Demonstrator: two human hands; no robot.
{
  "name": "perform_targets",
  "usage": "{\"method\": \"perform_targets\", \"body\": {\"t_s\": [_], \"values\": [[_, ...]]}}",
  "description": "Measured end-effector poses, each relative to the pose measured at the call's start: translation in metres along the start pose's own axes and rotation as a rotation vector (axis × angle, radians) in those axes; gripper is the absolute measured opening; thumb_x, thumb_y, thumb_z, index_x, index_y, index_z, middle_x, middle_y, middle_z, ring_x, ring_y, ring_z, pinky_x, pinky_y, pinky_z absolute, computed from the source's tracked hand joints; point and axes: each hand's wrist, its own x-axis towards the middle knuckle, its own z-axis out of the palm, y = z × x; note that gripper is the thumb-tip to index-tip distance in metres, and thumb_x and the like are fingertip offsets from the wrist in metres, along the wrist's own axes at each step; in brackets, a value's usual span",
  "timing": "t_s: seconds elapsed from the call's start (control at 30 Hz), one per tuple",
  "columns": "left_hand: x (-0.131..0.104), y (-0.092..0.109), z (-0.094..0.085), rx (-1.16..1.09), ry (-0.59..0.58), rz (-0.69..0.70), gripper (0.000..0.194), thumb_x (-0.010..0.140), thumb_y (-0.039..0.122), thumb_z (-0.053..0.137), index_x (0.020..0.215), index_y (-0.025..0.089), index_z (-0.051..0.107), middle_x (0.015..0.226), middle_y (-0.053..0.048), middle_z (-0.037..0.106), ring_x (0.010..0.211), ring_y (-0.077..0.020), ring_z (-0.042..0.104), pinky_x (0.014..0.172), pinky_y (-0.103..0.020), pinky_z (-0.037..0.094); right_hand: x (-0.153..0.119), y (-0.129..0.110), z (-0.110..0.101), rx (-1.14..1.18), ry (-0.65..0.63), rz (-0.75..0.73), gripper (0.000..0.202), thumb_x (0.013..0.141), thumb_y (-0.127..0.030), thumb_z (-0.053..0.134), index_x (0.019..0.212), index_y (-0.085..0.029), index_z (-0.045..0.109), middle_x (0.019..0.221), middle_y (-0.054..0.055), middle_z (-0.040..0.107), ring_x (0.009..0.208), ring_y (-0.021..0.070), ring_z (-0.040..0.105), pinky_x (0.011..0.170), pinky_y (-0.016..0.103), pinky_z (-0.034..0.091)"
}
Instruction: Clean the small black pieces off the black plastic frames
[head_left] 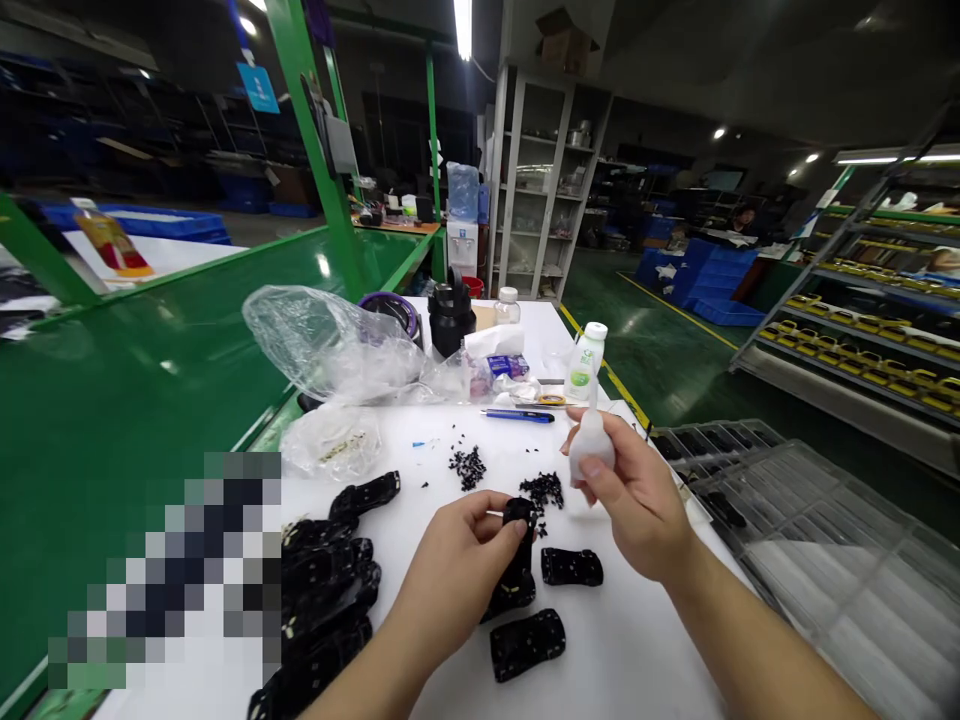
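My left hand [459, 572] grips a black plastic part [516, 572] and holds it upright over the white table [630, 660]. My right hand [636, 500] holds a small white squeeze bottle [590, 447], its nozzle pointing up, just right of the part's top end. Two more black parts [571, 567] [527, 643] lie flat on the table below my hands. Small black bits [467, 467] sit in two little heaps just beyond my fingers.
A pile of black parts [330, 580] lies at the left. Crumpled clear bags [330, 345], a blue pen [519, 415], a white bottle [585, 360] and a black flask [450, 315] stand farther back. Clear trays [810, 540] are at the right, a green conveyor [150, 360] at the left.
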Motion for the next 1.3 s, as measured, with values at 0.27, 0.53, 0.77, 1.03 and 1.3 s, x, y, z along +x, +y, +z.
{"method": "perform_targets", "body": {"t_s": [0.27,0.53,0.77,1.03,1.3], "values": [[0.004,-0.004,0.007,0.147,-0.062,-0.1,0.025,0.077,0.042,0.066,0.091,0.021,0.067,0.066,0.002,0.059,0.055,-0.0125,0.046,0.049,-0.022,0.031,-0.001,0.04,-0.01,0.345,0.189,0.154,0.031,0.083,-0.038,0.067,0.109,-0.022,0.057,0.058,-0.007,0.041,0.047,0.0098,0.037,0.044,0.023,0.034],[0.002,0.0,0.011,0.237,-0.065,-0.127,0.022,0.072,0.039,0.069,0.086,0.022,0.07,0.066,0.002,0.057,0.056,-0.0127,0.047,0.049,-0.022,0.034,-0.025,0.03,0.001,-0.121,0.406,-0.422,0.035,0.093,-0.056,0.053,0.085,-0.024,0.064,0.064,0.003,0.057,0.054,0.0182,0.056,0.047,0.032,0.044],[0.003,-0.003,0.012,0.277,-0.048,-0.09,0.019,0.072,0.036,0.069,0.086,0.022,0.071,0.067,0.003,0.058,0.054,-0.0127,0.049,0.048,-0.022,0.035,-0.029,0.028,0.005,-0.21,0.353,-0.603,0.038,0.094,-0.054,0.053,0.084,-0.022,0.07,0.062,0.005,0.065,0.056,0.0216,0.062,0.052,0.037,0.05],[0.003,0.007,0.011,0.263,-0.12,-0.133,0.023,0.075,0.038,0.067,0.09,0.02,0.068,0.068,0.004,0.053,0.057,-0.0119,0.047,0.05,-0.022,0.035,-0.027,0.025,0.008,-0.187,0.381,-0.601,0.034,0.094,-0.045,0.057,0.077,-0.019,0.07,0.058,0.003,0.063,0.055,0.0201,0.063,0.048,0.033,0.048],[0.001,0.014,0.012,0.285,-0.14,-0.166,0.023,0.076,0.038,0.067,0.09,0.02,0.067,0.067,0.005,0.05,0.059,-0.0115,0.046,0.054,-0.024,0.036,-0.027,0.024,0.006,-0.211,0.315,-0.615,0.033,0.095,-0.043,0.057,0.08,-0.016,0.07,0.064,0.004,0.068,0.055,0.0189,0.063,0.047,0.031,0.048]]}}
